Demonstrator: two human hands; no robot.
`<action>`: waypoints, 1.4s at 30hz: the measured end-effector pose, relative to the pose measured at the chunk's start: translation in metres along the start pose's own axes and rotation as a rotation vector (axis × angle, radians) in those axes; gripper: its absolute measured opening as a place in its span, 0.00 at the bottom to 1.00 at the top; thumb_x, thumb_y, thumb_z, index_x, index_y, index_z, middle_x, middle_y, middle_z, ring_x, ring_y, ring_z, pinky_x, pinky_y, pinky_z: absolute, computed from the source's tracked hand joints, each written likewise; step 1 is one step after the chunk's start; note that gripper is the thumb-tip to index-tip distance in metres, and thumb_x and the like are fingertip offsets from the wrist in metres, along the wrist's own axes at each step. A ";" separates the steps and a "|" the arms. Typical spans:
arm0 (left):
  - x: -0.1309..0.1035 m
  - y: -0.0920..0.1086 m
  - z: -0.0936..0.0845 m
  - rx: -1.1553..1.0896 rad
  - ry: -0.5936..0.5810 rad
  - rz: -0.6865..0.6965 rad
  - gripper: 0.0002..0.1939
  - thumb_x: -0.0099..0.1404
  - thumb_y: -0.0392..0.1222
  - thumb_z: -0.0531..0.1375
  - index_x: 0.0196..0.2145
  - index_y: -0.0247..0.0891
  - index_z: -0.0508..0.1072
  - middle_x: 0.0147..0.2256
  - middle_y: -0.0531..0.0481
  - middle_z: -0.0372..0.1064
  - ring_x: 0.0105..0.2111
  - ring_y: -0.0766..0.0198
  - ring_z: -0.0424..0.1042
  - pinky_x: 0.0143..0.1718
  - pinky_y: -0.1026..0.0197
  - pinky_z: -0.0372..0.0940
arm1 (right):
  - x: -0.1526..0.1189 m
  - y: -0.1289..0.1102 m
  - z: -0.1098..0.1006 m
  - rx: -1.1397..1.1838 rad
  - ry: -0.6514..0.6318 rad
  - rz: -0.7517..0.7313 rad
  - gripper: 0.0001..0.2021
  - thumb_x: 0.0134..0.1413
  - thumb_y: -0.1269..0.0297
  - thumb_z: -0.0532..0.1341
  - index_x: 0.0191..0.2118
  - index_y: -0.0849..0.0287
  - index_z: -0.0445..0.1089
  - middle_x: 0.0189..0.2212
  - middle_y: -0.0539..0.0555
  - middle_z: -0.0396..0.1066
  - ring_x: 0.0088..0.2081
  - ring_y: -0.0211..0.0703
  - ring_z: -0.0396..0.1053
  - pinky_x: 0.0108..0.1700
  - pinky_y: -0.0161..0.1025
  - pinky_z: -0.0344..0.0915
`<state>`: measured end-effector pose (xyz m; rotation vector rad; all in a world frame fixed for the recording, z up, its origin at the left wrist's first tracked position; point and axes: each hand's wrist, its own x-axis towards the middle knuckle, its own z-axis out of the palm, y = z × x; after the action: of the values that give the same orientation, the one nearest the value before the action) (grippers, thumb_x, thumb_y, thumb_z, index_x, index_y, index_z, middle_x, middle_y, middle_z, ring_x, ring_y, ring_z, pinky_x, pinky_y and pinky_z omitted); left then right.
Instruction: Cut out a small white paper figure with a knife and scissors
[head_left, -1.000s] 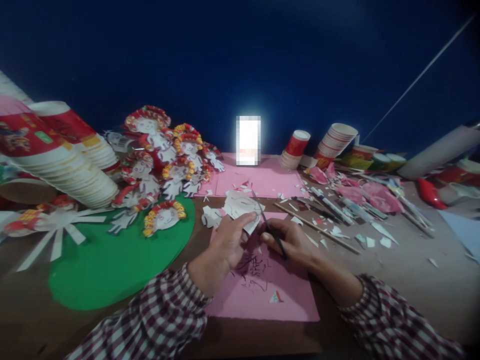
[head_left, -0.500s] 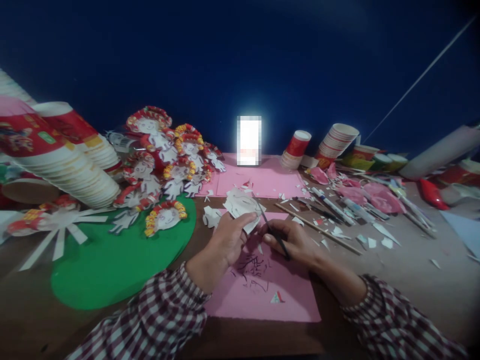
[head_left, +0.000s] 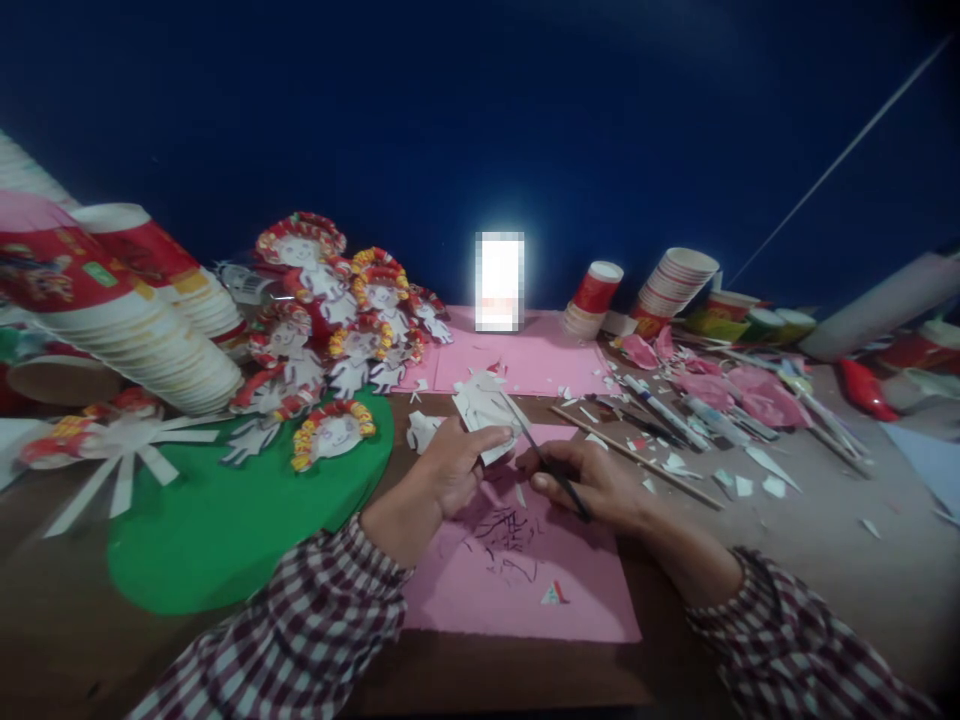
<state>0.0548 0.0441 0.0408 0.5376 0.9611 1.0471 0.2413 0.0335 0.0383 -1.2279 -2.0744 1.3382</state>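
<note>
My left hand (head_left: 442, 475) pinches a white paper piece (head_left: 486, 400) with dark drawn lines, thumb on top. In my right hand (head_left: 574, 480) is a pair of dark scissors (head_left: 541, 455), the fingers closed round the handles. The blades point up and left and lie against the right edge of the paper. Below both hands lies a pink sheet (head_left: 585, 600), strewn with thin dark-edged offcuts and one small printed triangle (head_left: 553, 594). Another white cutout (head_left: 424, 432) rests just left of my left hand.
Paper figures (head_left: 300, 250) with red and yellow curled hair stand at the left, by a green sheet (head_left: 187, 560). Cup stacks (head_left: 150, 340) lean at far left; more cups (head_left: 671, 285) stand back right. Pens (head_left: 664, 410), a wooden stick (head_left: 637, 458) and scraps lie at right.
The white paper has turned and tilted in my left hand. My right hand with the scissors has shifted slightly right.
</note>
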 end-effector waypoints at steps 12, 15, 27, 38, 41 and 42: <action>0.002 0.004 -0.007 0.068 -0.027 -0.036 0.10 0.44 0.28 0.67 0.27 0.32 0.72 0.24 0.52 0.70 0.25 0.68 0.69 0.29 0.64 0.66 | 0.000 0.002 -0.005 -0.003 -0.091 -0.036 0.23 0.57 0.43 0.58 0.37 0.63 0.70 0.25 0.49 0.62 0.26 0.36 0.56 0.28 0.35 0.54; 0.005 0.004 -0.010 0.090 -0.054 -0.034 0.09 0.44 0.29 0.67 0.26 0.32 0.72 0.23 0.52 0.70 0.24 0.69 0.68 0.28 0.65 0.65 | 0.000 0.001 -0.006 -0.023 -0.105 -0.040 0.23 0.57 0.43 0.57 0.36 0.63 0.69 0.24 0.48 0.61 0.25 0.36 0.55 0.28 0.35 0.54; 0.002 0.007 -0.010 0.131 -0.053 -0.030 0.14 0.42 0.29 0.67 0.30 0.31 0.73 0.26 0.50 0.72 0.25 0.67 0.70 0.28 0.64 0.66 | -0.003 -0.006 -0.009 -0.014 -0.152 -0.031 0.22 0.57 0.45 0.58 0.36 0.64 0.69 0.24 0.48 0.61 0.26 0.35 0.55 0.29 0.34 0.54; 0.003 0.008 -0.012 0.182 -0.063 -0.052 0.14 0.41 0.31 0.68 0.28 0.32 0.71 0.23 0.52 0.68 0.23 0.69 0.66 0.25 0.65 0.62 | -0.003 -0.010 -0.012 -0.075 -0.148 -0.029 0.24 0.56 0.42 0.58 0.36 0.64 0.70 0.26 0.51 0.65 0.27 0.37 0.58 0.29 0.35 0.56; 0.005 0.008 -0.013 0.188 -0.070 -0.058 0.14 0.41 0.31 0.69 0.28 0.32 0.71 0.24 0.52 0.68 0.23 0.69 0.66 0.25 0.64 0.61 | -0.002 -0.009 -0.011 -0.073 -0.150 -0.032 0.25 0.55 0.42 0.58 0.36 0.64 0.71 0.27 0.52 0.66 0.28 0.38 0.59 0.29 0.35 0.57; 0.005 0.008 -0.014 0.189 -0.075 -0.058 0.14 0.41 0.31 0.69 0.28 0.32 0.71 0.24 0.51 0.69 0.23 0.69 0.66 0.26 0.64 0.62 | -0.002 -0.009 -0.011 -0.064 -0.154 -0.037 0.25 0.55 0.42 0.58 0.36 0.64 0.70 0.27 0.52 0.66 0.28 0.38 0.60 0.30 0.35 0.57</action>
<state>0.0401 0.0511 0.0377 0.6956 1.0091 0.8834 0.2463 0.0363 0.0519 -1.1384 -2.2505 1.3993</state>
